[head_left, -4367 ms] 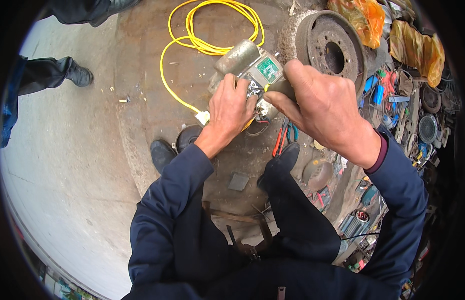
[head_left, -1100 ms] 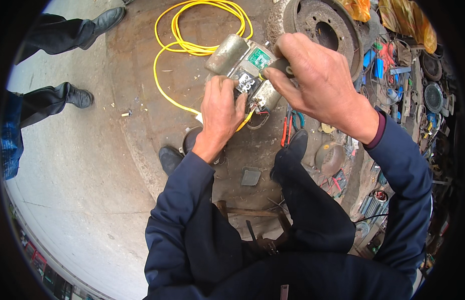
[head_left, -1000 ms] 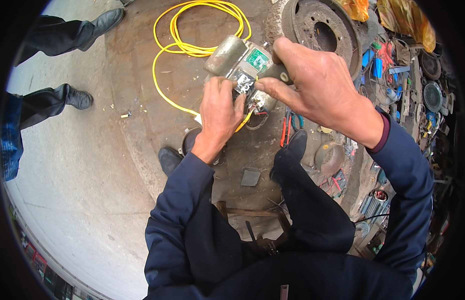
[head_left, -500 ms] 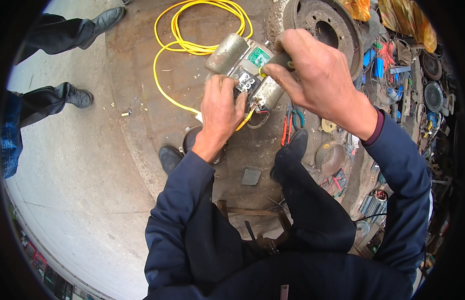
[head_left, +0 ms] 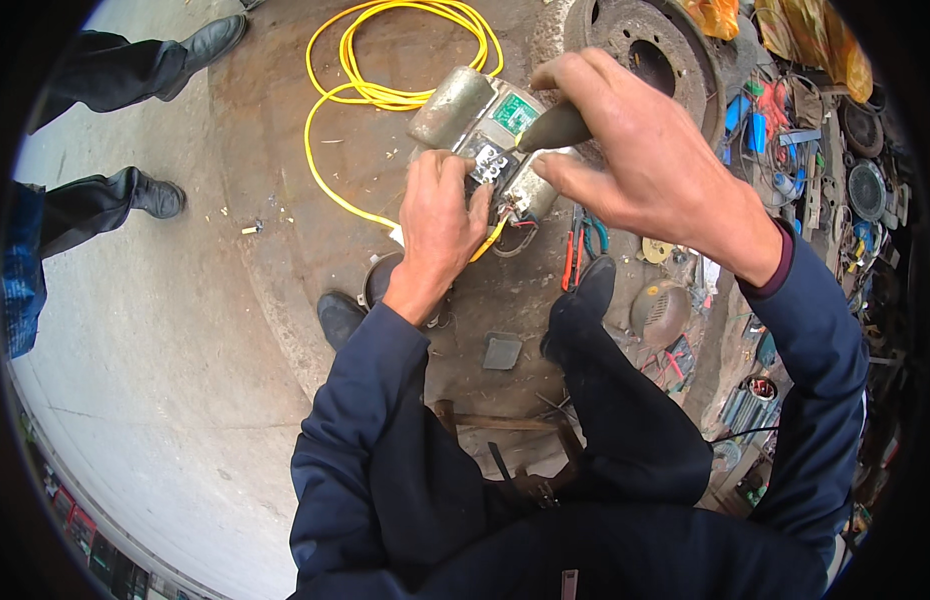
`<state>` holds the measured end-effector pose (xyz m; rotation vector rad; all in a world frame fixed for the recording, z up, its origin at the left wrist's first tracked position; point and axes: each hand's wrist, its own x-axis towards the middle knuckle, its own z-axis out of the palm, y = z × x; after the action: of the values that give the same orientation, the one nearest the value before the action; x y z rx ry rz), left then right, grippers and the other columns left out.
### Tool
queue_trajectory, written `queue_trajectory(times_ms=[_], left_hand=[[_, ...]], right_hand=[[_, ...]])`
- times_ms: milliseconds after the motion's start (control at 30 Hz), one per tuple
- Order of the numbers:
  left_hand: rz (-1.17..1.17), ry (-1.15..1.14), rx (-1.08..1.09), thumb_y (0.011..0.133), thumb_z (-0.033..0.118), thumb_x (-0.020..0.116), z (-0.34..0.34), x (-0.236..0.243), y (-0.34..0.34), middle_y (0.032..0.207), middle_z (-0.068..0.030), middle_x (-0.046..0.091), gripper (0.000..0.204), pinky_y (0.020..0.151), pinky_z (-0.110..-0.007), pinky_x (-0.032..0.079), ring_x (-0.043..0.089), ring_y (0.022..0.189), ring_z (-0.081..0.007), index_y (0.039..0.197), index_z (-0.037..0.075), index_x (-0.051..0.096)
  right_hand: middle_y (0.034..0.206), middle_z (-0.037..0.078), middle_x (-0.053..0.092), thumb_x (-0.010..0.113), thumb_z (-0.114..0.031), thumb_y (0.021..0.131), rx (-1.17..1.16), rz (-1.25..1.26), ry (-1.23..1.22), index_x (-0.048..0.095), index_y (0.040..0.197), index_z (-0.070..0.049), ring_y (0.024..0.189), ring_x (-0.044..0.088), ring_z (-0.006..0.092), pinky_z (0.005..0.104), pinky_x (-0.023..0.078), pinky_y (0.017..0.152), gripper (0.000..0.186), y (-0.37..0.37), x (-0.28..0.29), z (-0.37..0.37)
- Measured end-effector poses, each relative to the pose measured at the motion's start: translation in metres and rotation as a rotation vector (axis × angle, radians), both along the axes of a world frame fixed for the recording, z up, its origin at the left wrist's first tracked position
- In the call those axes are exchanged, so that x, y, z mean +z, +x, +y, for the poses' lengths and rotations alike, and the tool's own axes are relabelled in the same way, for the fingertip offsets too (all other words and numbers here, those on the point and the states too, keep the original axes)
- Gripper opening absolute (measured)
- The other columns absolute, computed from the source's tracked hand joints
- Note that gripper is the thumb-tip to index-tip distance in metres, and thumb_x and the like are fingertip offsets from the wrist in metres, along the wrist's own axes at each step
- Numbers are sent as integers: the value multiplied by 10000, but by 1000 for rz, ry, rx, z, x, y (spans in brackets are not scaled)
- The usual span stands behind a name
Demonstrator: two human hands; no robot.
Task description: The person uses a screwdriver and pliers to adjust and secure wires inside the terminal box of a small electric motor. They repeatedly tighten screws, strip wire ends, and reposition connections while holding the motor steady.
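We see the electric motor [head_left: 501, 137] on the ground [head_left: 265, 160] beyond the person's boots, its terminal block [head_left: 491, 160] facing up, an arrangement that seems to leave the block in plain sight and in reach of both hands. The left hand [head_left: 440, 210] lies against the block's near-left side with its fingers bent, perhaps to steady the motor or keep a wire in place; the fingertips are partly hidden, so we cannot tell whether they grip anything. Over the block's other side, the right hand [head_left: 645, 150] has the dark handle of a screwdriver [head_left: 555, 128] within it, tilted so that the shaft slants toward the terminals. Thumb and forefinger stand apart on either side of that handle; the remaining fingers are out of sight, and we cannot tell how firmly they close on it. The screwdriver's tip is too small for us to say whether it sits in a screw. A yellow cable [head_left: 320, 172] passes behind the left hand, which hides how it continues toward the motor. The wheel rim [head_left: 690, 60] is cut off above and partly covered by the right hand.
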<state>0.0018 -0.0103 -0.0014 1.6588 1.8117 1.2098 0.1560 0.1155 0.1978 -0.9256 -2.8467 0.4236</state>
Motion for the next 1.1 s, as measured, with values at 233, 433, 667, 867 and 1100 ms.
queue_trajectory(times_ms=[233,433,667,867,1100], left_hand=[[28,1,-26,821,38,875,0,-1,0,1153,-194,618,396,882,-500,551,630,1070,-419,1144,7,648],[2,-4,-23,815,32,872,-1,1,-1,1158,-195,610,399,894,-493,550,628,1076,-428,1146,7,650],[19,0,-13,822,48,881,0,1,0,1154,-189,628,382,886,-491,557,638,1070,-413,1133,12,662],[13,2,-14,829,56,879,0,-1,1,1157,-185,631,375,882,-492,554,639,1060,-411,1128,20,658],[26,-3,-17,828,49,876,-1,0,0,1160,-193,630,383,891,-499,547,629,1060,-415,1138,22,653]], right_hand=[[963,181,652,832,-152,919,-37,-30,34,584,1197,-14,809,707,446,512,561,684,398,4,-11,-16],[986,185,626,854,-101,879,-50,104,49,558,1201,-16,861,707,445,530,570,711,446,6,-8,-17],[1010,160,603,874,-122,885,-57,97,-85,602,1186,-28,910,744,378,439,588,731,416,6,-4,-16],[986,146,595,873,-114,874,-102,13,149,599,1157,-42,828,695,397,454,556,680,401,8,-14,-13],[996,204,594,794,-81,900,-16,124,-37,565,1178,-20,843,686,475,537,561,697,366,12,-8,-8]])
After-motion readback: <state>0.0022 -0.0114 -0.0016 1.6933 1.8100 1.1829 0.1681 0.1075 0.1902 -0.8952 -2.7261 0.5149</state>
